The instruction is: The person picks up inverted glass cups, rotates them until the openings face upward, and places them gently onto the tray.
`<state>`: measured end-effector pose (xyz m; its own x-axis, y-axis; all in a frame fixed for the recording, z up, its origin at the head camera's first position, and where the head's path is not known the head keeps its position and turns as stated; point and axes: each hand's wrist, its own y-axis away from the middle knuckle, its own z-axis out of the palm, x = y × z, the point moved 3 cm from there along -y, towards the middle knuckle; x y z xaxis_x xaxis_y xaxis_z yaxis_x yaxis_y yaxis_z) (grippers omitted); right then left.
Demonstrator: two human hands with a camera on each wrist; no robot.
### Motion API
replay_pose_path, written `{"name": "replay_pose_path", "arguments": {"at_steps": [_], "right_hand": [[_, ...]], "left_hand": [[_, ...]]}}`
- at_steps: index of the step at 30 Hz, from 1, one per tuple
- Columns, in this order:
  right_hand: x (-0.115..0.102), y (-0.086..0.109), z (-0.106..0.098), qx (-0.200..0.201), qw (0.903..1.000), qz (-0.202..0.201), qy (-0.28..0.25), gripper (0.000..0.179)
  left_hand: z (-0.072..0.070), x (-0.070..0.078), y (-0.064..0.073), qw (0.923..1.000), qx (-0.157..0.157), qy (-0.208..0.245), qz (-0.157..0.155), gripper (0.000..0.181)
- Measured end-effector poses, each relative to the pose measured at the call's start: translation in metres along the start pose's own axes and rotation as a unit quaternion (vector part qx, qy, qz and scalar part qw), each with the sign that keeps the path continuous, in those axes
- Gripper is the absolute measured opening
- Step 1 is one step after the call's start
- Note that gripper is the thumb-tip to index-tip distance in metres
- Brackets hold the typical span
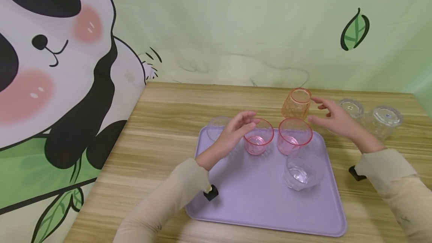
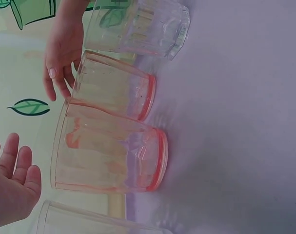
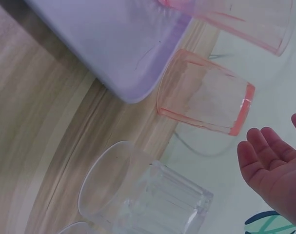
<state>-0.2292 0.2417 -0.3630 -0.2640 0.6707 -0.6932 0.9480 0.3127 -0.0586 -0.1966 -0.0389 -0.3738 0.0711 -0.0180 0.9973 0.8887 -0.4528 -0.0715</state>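
In the head view my left hand [image 1: 236, 128] hovers beside the rim of an upright pink cup [image 1: 256, 145], its fingers loosely bent around nothing. My right hand [image 1: 337, 119] reaches toward an upside-down orange cup [image 1: 297, 104] that stands on the table behind the tray. The right wrist view shows a gap between those fingers [image 3: 274, 158] and the orange cup [image 3: 206, 92]. A second pink cup [image 1: 293, 141] stands upright on the tray, with a clear cup [image 1: 300, 175] in front of it. Another clear cup [image 1: 216, 128] is partly hidden behind my left hand.
The purple tray [image 1: 263, 205] lies on a wooden table [image 1: 162, 130]. Right of it, two clear cups, one nearer [image 1: 384, 121] and one farther [image 1: 351, 108], stand upside down. A green wall cloth [image 1: 219, 29] with a printed panda [image 1: 60, 59] borders the table.
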Motion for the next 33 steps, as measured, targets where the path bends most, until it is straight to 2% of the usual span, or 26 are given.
{"name": "replay_pose_path", "arguments": {"at_steps": [10,16,24,29,33], "right_hand": [[0.008,-0.011,0.001,0.001,0.9994,0.034,0.001,0.064],[0.012,-0.017,0.002,-0.002,0.9992,0.039,0.002,0.067],[0.019,-0.024,0.003,-0.004,0.9987,0.052,-0.002,0.078],[0.025,-0.029,0.006,0.009,0.9978,0.064,-0.012,0.082],[0.030,-0.035,0.010,0.031,0.9977,0.059,-0.013,0.084]], "left_hand": [[-0.001,-0.001,0.003,0.9999,0.013,0.005,-0.001,0.037],[-0.002,-0.002,0.005,0.9996,0.019,0.020,-0.008,0.038],[-0.003,-0.002,0.007,0.9995,0.023,0.024,-0.002,0.038],[-0.003,-0.002,0.008,0.9995,0.020,0.022,-0.003,0.037],[-0.003,-0.002,0.009,0.9997,0.016,0.018,-0.005,0.039]]}}
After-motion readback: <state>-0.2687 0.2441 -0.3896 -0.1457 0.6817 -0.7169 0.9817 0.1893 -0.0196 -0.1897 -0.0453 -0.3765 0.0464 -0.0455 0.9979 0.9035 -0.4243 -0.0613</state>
